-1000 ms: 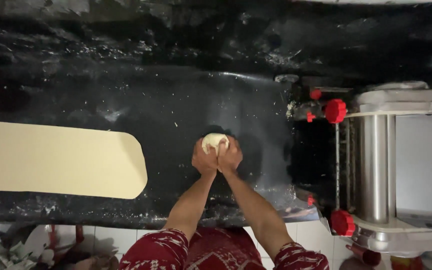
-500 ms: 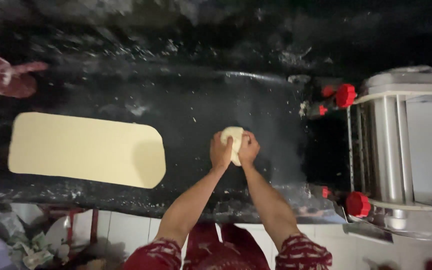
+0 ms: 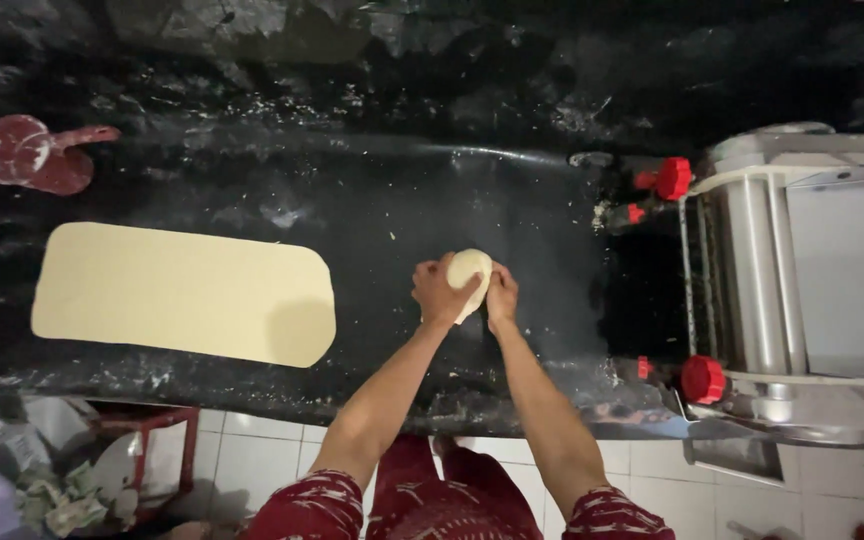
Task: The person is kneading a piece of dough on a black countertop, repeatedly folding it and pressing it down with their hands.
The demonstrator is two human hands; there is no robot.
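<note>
A pale ball of dough (image 3: 469, 271) rests on the black worktop (image 3: 382, 210) near the middle. My left hand (image 3: 439, 292) cups its left side and my right hand (image 3: 501, 295) presses against its right side, so both hold it between them. A long flat sheet of rolled dough (image 3: 182, 292) with rounded corners lies on the worktop to the left, apart from my hands.
A metal dough roller machine (image 3: 792, 280) with red knobs (image 3: 702, 379) stands at the right end. A red scoop (image 3: 37, 155) dusted with flour lies at the far left back. Below the worktop edge are white floor tiles (image 3: 252, 450) and a red stool frame (image 3: 152, 440).
The view has shifted so the dough sheet and scoop show more fully. My hands stay closed around the dough ball, which has turned slightly between them.
</note>
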